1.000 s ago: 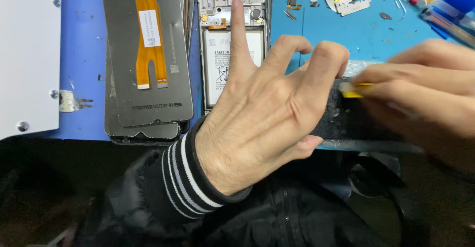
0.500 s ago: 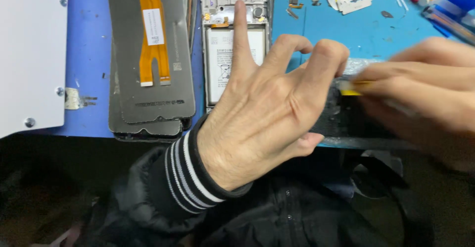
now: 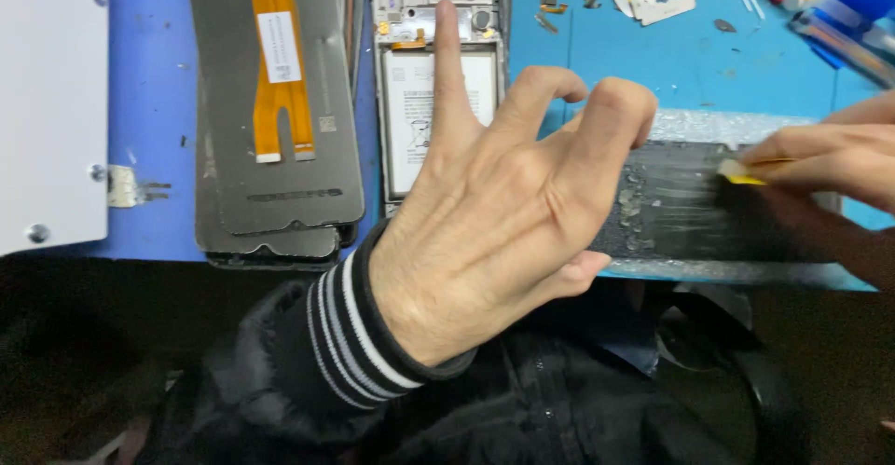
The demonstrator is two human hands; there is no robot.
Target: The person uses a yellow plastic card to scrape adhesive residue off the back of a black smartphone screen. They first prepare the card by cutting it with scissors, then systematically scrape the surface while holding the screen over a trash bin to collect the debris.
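The left hand point(image 3: 503, 213) reaches in from the near edge of the blue work mat point(image 3: 653, 64), its back turned up to the camera and its wrist in a black sleeve with a white-striped cuff point(image 3: 359, 335). Its fingers are spread and bent, not closed around anything: the forefinger lies straight toward the far edge, the next fingers arch with their tips pressing down on the left end of a dark phone panel point(image 3: 690, 209), and the thumb tucks against that panel's near edge. The panel lies flat along the mat's near edge, smeared with pale adhesive residue. The right hand point(image 3: 830, 162) comes in from the right edge, fingers pinched shut on a small yellow-edged scraper blade point(image 3: 741, 171) whose tip touches the panel's surface, to the right of the left fingertips. Beyond the left hand lies an opened phone frame with a white battery point(image 3: 438, 102), and left of that a stack of dark display panels with an orange flex cable point(image 3: 275, 64).
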